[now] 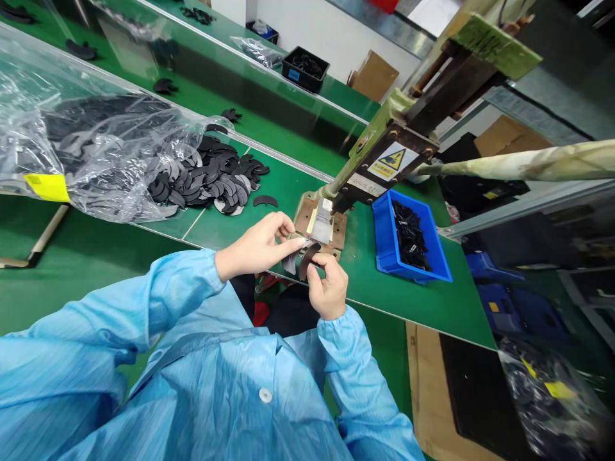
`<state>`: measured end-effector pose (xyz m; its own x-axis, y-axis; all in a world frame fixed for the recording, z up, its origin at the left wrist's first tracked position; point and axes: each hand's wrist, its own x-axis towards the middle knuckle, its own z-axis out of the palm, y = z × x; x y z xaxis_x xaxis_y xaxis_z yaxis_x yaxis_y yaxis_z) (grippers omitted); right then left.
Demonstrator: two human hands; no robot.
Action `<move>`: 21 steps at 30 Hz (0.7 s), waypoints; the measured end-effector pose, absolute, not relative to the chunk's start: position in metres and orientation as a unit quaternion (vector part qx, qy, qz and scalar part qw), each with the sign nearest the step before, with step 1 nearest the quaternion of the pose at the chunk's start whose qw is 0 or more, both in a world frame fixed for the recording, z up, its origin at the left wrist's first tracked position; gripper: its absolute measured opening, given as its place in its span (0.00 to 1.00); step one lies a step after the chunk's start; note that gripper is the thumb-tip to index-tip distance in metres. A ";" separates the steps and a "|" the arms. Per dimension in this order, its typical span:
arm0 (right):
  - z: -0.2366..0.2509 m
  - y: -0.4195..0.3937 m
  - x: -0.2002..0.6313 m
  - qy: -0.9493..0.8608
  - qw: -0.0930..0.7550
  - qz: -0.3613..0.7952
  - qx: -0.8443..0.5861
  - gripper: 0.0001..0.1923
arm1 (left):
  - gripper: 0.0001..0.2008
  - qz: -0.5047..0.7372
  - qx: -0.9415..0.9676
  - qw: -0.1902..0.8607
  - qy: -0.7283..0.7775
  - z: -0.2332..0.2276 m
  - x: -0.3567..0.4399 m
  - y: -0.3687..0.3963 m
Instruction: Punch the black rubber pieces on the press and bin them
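Note:
My left hand (262,246) is closed in a pinch on a grey curved piece (290,262) in front of the press. Beside it, my right hand (328,285) grips a dark curved piece (308,258) between thumb and fingers. The two pieces are close together; whether they touch I cannot tell. Just beyond my fingers is the metal base (339,230) of a green hand press (379,147), with a grey block (321,224) on it. A pile of dark curved pieces (216,176) lies to the left, and one single piece (265,201) lies nearer my left hand.
A clear plastic bag (110,150) full of curved pieces spills onto the green table (230,227). Right of the press stands a blue bin (384,237) holding small black parts (409,237). The press lever (523,162) reaches out to the right. A black bin (305,68) stands further back.

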<state>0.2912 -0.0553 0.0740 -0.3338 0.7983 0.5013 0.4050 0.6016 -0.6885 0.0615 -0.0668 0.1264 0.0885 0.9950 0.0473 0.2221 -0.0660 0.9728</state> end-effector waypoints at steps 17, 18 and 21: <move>0.073 -0.051 0.305 -0.822 0.402 0.218 -0.339 0.11 | 0.25 0.333 0.502 0.697 0.390 0.105 0.062 -0.063; 0.071 -0.048 0.309 -0.815 0.406 0.220 -0.351 0.13 | 0.25 0.349 0.499 0.686 0.399 0.105 0.059 -0.058; 0.062 -0.039 0.327 -0.769 0.442 0.211 -0.411 0.16 | 0.23 0.419 0.462 0.634 0.458 0.102 0.046 -0.030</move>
